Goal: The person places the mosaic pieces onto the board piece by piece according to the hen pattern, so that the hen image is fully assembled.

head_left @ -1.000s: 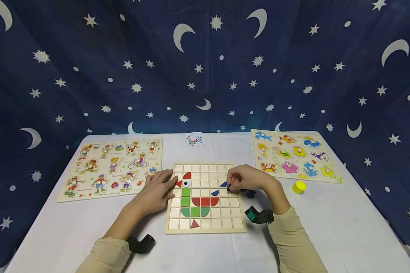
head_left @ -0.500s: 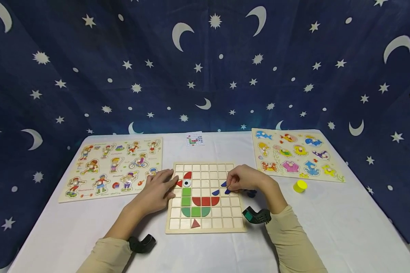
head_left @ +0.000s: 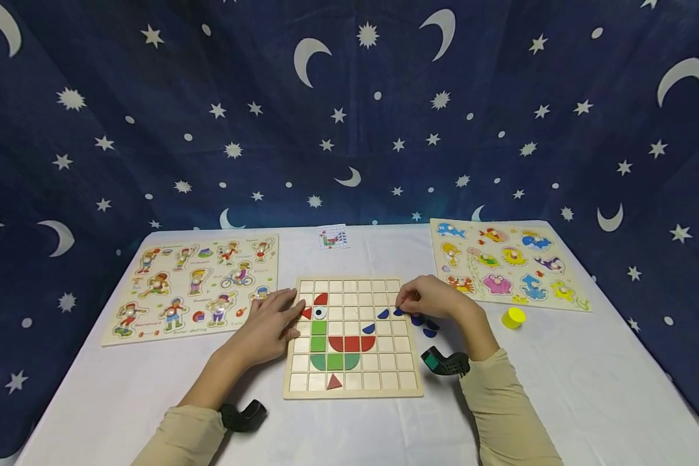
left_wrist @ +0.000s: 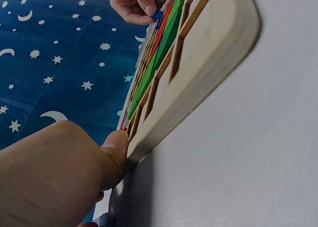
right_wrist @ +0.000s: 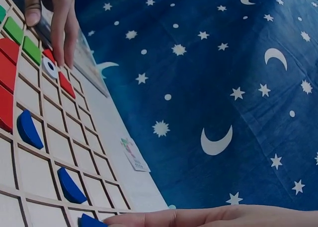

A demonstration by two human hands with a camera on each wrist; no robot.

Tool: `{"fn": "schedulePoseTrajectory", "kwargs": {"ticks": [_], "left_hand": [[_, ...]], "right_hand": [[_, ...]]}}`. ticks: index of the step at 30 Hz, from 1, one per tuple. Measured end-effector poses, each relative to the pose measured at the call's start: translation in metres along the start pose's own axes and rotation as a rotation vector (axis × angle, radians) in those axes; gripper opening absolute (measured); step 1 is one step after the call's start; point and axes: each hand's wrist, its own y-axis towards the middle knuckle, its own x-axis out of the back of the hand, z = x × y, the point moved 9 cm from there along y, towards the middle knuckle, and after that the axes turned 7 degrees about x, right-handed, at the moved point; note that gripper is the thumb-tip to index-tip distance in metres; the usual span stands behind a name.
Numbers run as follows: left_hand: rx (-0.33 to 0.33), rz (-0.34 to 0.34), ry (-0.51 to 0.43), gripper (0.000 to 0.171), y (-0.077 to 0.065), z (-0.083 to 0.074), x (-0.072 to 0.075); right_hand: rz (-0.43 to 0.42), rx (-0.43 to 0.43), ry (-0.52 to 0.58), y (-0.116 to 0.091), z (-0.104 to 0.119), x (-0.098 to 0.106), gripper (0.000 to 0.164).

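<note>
A wooden grid board [head_left: 378, 382] bears a bird-like figure of red and green pieces, with a white eye tile [head_left: 320, 312]. Two blue segment-shaped pieces lie in its right-hand cells, one of them this blue piece [right_wrist: 30, 129] beside the red row. My right hand [head_left: 433, 298] pinches another blue segment-shaped piece [head_left: 398, 312] close over a cell at the board's right edge. The same piece, partly cut off, shows at my fingertip in the right wrist view. On the opposite side, my left hand [head_left: 268, 323] rests with spread fingers against the board's left edge.
Several loose blue pieces [head_left: 430, 333] lie right of the board. A yellow cylinder [head_left: 513, 318] stands beyond them. Two picture puzzle boards flank the grid, one with athletes [head_left: 175, 285], one with sea animals [head_left: 489, 298]. A small pattern card [head_left: 333, 237] lies at the back.
My right hand has shifted right and slightly away from me with the pinched blue piece, uncovering the neighbouring blue piece and the loose ones. My left hand has stayed at the board's edge.
</note>
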Motion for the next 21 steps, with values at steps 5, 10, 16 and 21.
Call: {"fn": "schedulePoseTrajectory", "kwargs": {"ticks": [5, 10, 16, 21], "left_hand": [[-0.004, -0.007, -0.003, 0.052, -0.0001, -0.0011, 0.0015], [-0.007, -0.007, 0.0, 0.053, 0.0003, -0.0012, 0.0018], [-0.012, -0.013, -0.005, 0.053, 0.0002, -0.0009, 0.0018], [-0.015, -0.017, -0.002, 0.052, 0.0005, -0.001, 0.0012]], "right_hand": [[-0.007, -0.039, -0.031, 0.0007, -0.0012, -0.0001, 0.006], [-0.015, -0.054, -0.051, 0.0021, 0.0006, -0.0008, 0.011], [-0.004, -0.052, -0.072, 0.0027, 0.0041, -0.0047, 0.016], [0.01, -0.075, -0.104, 0.0015, 0.0044, -0.0047, 0.017]]}}
